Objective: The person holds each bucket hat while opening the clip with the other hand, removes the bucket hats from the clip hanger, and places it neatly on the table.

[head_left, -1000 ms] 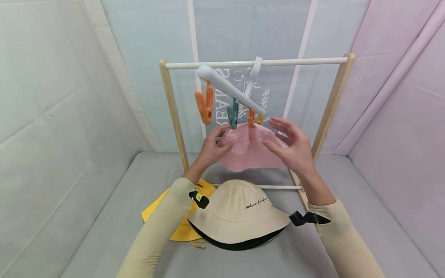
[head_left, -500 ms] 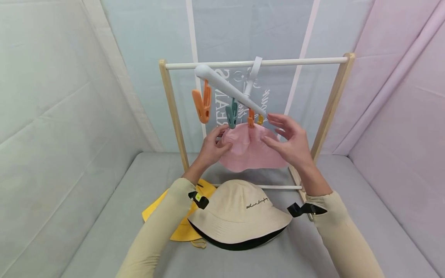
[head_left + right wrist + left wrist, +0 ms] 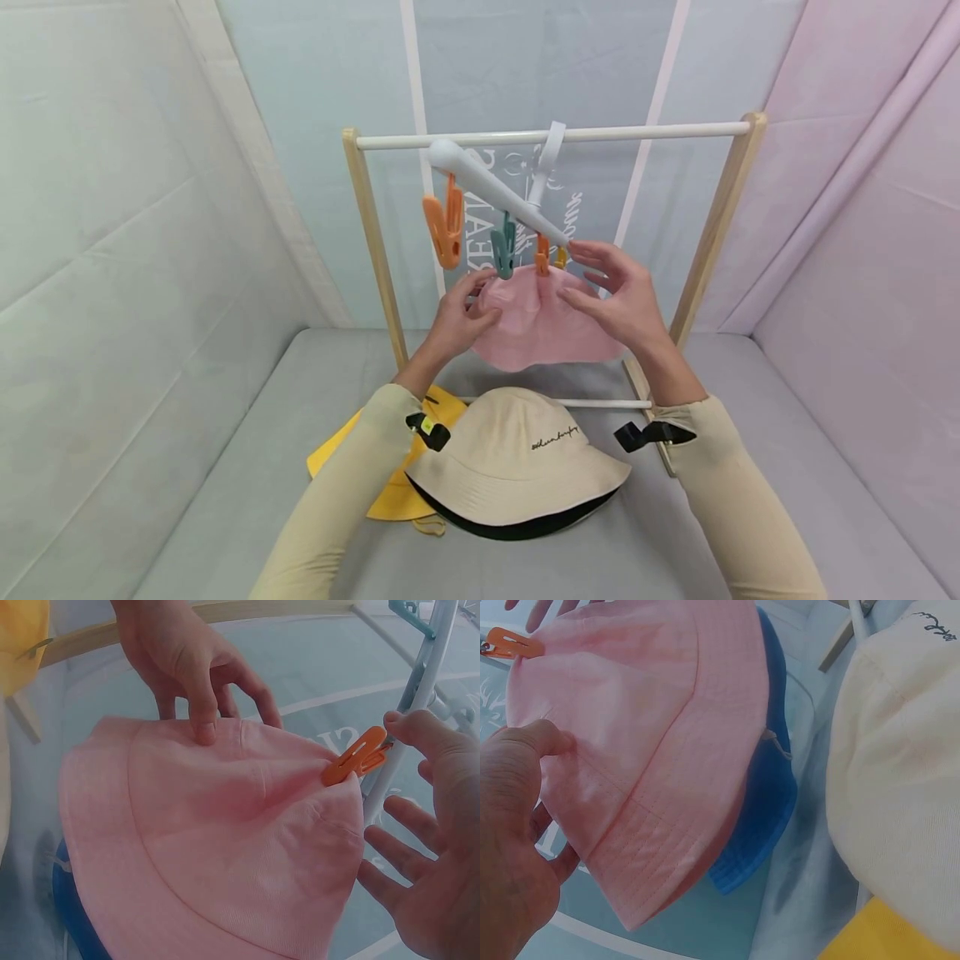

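Observation:
A pink bucket hat [image 3: 536, 333] hangs from a white hanger [image 3: 495, 190], its crown pinched by an orange clothespin [image 3: 349, 759]. My left hand [image 3: 459, 318] holds the hat's left side, thumb in front and other fingers behind. On the right, my right hand [image 3: 624, 298] is spread beside the crown, fingertips close to the hanger's end; whether they touch the hat is unclear. A green clothespin [image 3: 503, 248], a larger orange clothespin [image 3: 444, 227] and a partly hidden yellow clothespin [image 3: 561, 257] also hang there. Behind the pink hat shows a blue hat [image 3: 769, 795].
The hanger hooks over the white rail [image 3: 645, 132] of a wooden-sided rack [image 3: 712, 233]. Below it lie a cream bucket hat [image 3: 510, 467] with a black underside and a yellow hat [image 3: 397, 500]. Fabric walls enclose the grey surface [image 3: 247, 467].
My right hand has shifted slightly left, closer to the hanger's end and the crown. The hanger's near end swung a little left and back. My left hand stays on the hat.

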